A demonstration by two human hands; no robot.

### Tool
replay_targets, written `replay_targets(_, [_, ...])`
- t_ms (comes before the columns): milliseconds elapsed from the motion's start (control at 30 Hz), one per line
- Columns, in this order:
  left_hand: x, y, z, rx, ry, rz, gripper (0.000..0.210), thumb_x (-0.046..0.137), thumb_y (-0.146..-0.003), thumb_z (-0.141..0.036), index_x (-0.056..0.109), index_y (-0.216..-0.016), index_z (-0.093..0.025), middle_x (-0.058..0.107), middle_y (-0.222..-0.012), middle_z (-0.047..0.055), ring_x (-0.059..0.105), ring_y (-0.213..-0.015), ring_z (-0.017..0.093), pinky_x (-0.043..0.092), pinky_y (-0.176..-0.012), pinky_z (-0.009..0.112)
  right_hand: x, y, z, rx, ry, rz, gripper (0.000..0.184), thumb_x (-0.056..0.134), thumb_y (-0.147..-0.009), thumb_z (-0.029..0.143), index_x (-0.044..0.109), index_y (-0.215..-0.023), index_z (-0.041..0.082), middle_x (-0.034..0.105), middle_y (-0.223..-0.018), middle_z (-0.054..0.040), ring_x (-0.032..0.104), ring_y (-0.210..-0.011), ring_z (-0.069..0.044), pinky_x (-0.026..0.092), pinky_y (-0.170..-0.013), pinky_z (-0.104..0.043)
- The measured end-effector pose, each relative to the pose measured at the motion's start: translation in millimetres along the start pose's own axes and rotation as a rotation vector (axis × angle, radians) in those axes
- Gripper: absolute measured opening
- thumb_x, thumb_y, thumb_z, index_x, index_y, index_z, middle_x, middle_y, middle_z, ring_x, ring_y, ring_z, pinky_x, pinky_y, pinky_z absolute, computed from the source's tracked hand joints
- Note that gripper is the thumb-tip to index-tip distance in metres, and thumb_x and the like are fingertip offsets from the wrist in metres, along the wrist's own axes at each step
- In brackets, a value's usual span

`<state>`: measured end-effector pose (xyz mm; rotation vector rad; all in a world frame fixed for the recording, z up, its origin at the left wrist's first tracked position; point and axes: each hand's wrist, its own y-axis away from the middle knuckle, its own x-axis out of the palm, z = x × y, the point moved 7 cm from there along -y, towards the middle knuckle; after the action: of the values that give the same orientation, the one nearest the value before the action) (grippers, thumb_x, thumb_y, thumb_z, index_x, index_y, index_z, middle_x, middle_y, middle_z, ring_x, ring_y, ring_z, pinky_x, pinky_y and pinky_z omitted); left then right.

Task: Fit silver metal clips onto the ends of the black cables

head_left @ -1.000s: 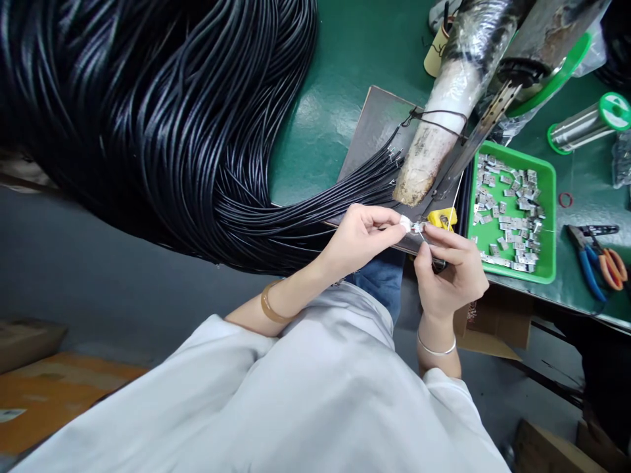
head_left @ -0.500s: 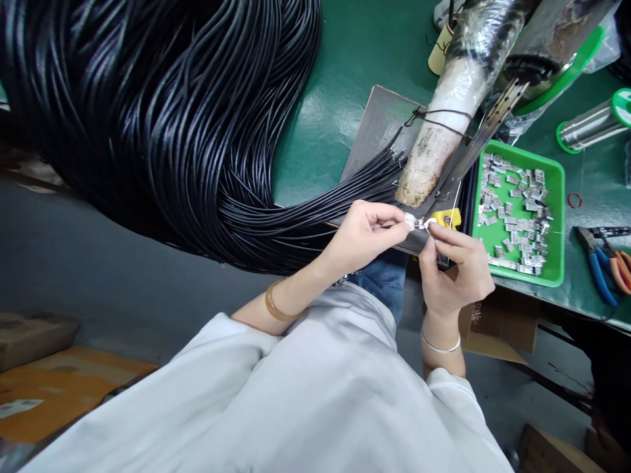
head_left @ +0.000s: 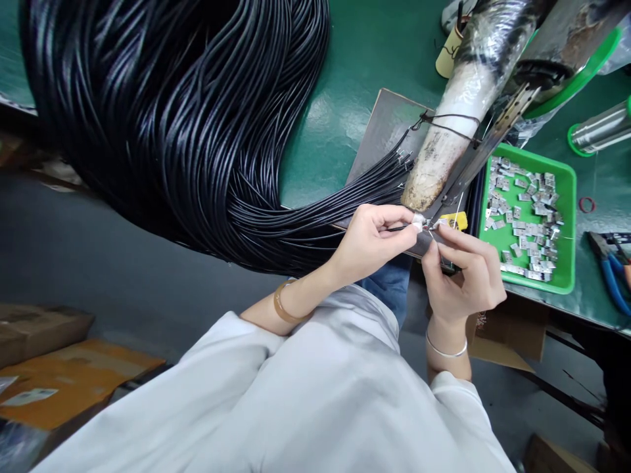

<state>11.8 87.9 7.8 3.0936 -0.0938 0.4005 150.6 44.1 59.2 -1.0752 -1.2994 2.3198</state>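
Observation:
My left hand [head_left: 377,236] pinches the end of a black cable [head_left: 396,228], with white wrapping on its fingertips. A small metal connector piece sits at the cable end, mostly covered by the fingers. My right hand [head_left: 466,269] is closed in a pinch just to the right, on what looks like thin solder wire [head_left: 432,234]. The dark tip of a soldering iron [head_left: 451,190] points down between the hands, close to the connector. Behind the fingertips lies a yellow piece [head_left: 456,221]. The big bundle of black cables [head_left: 197,131] runs in from the left.
A green tray [head_left: 572,230] of small metal connectors stands on the right. Beyond it are pliers [head_left: 611,276], a red ring [head_left: 586,204] and a wire spool [head_left: 599,128]. A white, plastic-wrapped tube [head_left: 434,154] slants above the grey board [head_left: 377,131]. Boxes [head_left: 73,381] lie lower left.
The view has shifted slightly, so everything sits a little farther right. Both hands keep their pinch, and the right fingertips have closed in slightly on the connector.

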Motion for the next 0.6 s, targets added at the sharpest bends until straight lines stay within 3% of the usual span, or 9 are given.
replay_targets(200, [-0.8, 2.5, 2.7, -0.03, -0.062, 0.025, 0.016, 0.065, -0.079, -0.021, 0.076, -0.077, -0.01, 0.068, -0.072, 0.003, 0.055, -0.064, 0.007, 0.046, -0.059, 0.015, -0.1, 5.4, -1.8, -0.023, -0.016, 0.036, 0.019, 0.073, -0.077, 0.011, 0.061, -0.085, 0.022, 0.078, -0.097, -0.0003, 0.076, -0.081, -0.016, 0.063, -0.071, -0.027])
replay_targets(400, [1.2, 4.3, 2.0, -0.043, -0.029, 0.009, 0.014, 0.065, -0.078, -0.021, 0.074, -0.076, -0.01, 0.067, -0.073, 0.002, 0.055, -0.063, 0.006, 0.045, -0.058, 0.014, 3.4, 3.1, -5.0, 0.09, -0.067, 0.079, 0.018, 0.072, -0.079, 0.01, 0.063, -0.09, 0.021, 0.077, -0.112, -0.0046, 0.077, -0.092, -0.02, 0.066, -0.077, -0.031])
replay_targets(600, [1.8, 3.4, 0.9, -0.044, 0.021, -0.02, 0.012, 0.068, -0.077, -0.022, 0.073, -0.078, -0.011, 0.068, -0.074, 0.002, 0.059, -0.066, 0.007, 0.051, -0.061, 0.015, 3.9, -1.0, -3.6, 0.178, -0.109, 0.098, 0.016, 0.071, -0.08, 0.01, 0.063, -0.089, 0.021, 0.075, -0.117, -0.0052, 0.077, -0.09, -0.02, 0.066, -0.078, -0.033])
